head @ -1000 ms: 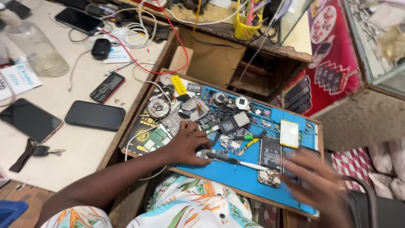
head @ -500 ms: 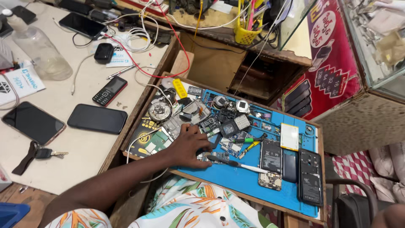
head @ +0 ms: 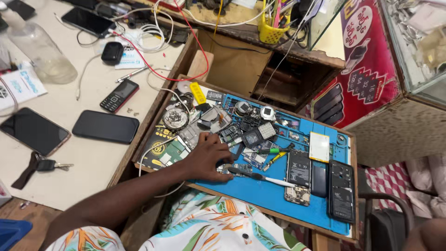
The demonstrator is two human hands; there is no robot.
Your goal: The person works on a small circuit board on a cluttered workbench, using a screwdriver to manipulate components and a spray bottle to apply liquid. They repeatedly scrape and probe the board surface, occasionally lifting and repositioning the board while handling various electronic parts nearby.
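The left hand point(head: 206, 155) lies palm down on the blue rubbery mat point(head: 260, 195), fingers point(head: 220, 142) spread and loosely curled over small green circuit boards point(head: 234, 168), gripping nothing. Just beside its fingertips lies one thin white-handled brush point(head: 267, 178), touching the mat. Farther right sit a flat black battery point(head: 298, 168), a black phone shell point(head: 341, 190) and a pale rectangular pad point(head: 319, 147). The right hand shows only as a blurred edge at the lower right corner point(head: 425, 237); whether it is open cannot be told. On the pale desk point(head: 88, 97) lie two glossy black smartphones point(head: 106, 126), one keypad phone point(head: 120, 95) and a clear plastic bottle point(head: 39, 49).
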